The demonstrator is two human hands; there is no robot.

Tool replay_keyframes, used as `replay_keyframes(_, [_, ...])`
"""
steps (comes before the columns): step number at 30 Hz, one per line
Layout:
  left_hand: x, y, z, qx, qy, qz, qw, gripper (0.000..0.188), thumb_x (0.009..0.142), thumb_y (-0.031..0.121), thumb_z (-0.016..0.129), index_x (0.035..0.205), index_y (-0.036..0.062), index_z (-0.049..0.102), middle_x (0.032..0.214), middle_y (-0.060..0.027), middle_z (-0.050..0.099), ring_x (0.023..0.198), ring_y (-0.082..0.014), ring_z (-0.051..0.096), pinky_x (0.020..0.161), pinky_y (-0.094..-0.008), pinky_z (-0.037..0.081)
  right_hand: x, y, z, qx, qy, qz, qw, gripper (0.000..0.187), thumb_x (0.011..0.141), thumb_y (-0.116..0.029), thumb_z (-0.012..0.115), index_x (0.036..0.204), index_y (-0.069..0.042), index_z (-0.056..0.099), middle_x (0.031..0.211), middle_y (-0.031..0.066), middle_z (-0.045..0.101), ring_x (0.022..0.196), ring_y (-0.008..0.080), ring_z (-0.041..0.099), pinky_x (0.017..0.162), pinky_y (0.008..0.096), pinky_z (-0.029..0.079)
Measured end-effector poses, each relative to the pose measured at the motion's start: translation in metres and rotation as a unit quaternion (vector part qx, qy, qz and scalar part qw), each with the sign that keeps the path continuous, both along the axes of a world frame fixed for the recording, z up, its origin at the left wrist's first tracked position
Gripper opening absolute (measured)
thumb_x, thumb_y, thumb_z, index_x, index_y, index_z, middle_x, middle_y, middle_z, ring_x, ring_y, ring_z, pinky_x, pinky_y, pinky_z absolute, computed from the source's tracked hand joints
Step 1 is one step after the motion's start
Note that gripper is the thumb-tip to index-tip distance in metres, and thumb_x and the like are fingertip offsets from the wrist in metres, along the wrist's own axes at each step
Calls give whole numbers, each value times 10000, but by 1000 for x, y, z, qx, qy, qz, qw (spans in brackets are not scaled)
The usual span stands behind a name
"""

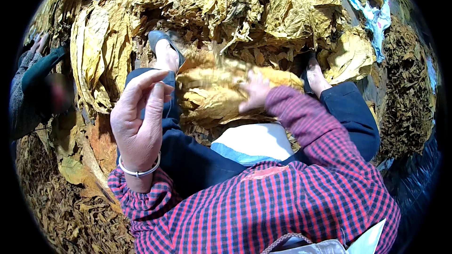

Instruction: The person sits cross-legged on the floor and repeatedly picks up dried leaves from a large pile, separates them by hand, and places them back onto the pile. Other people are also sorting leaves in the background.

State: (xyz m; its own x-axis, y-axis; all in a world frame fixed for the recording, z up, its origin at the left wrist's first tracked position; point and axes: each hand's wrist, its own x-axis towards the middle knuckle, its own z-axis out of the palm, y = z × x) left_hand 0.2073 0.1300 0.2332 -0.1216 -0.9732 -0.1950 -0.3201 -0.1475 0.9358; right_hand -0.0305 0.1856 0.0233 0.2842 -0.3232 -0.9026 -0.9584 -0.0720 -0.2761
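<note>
Between my legs lies a loose heap of dried yellow tobacco leaves (212,99), partly smeared by motion. My right hand (256,91) is over the right part of these leaves, fingers spread and blurred; it seems to touch them, with nothing gripped. Raised above my left knee is my left hand (141,117), its thumb close to the curled forefinger in a loose pinch. No thing shows between those fingertips; its other fingers are mostly hidden. A white bracelet (139,173) circles the left wrist.
Large bundles of yellow leaves (289,9) line the far side. A white and blue sheet (254,141) lies at my lap. Brown crumbled leaves (405,94) are piled at right, near a pale blue plastic strip (378,26). Another person's sleeve (42,70) shows at far left.
</note>
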Motion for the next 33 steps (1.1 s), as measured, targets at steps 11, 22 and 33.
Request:
replay_keyframes(11, [1, -1, -4, 22, 2, -47, 999, 205, 893, 57, 485, 1073, -24, 540, 876, -39, 578, 797, -76, 542, 724, -191, 441, -11, 55, -5, -126, 3, 35, 991, 904, 628, -353, 739, 1366, -348, 218, 1424, 203, 100, 1256, 426, 216, 914, 550, 324])
replay_keyframes(22, [4, 1, -5, 31, -3, -43, 999, 205, 895, 64, 482, 1069, -28, 539, 873, -43, 575, 792, -77, 542, 730, -194, 443, 14, 23, 22, -269, -316, -65, 907, 307, 773, -304, 579, 995, -93, 601, 1150, 150, 476, 1114, 304, 418, 932, 418, 355])
replay_keyframes(33, [3, -5, 0, 61, -35, -87, 994, 221, 893, 62, 481, 1089, -26, 530, 884, -43, 579, 819, -78, 535, 734, -192, 429, -28, 83, -17, 58, -55, 67, 995, 568, 852, -582, 316, 1301, -248, 411, 1407, 124, 243, 1283, 296, 247, 981, 516, 243])
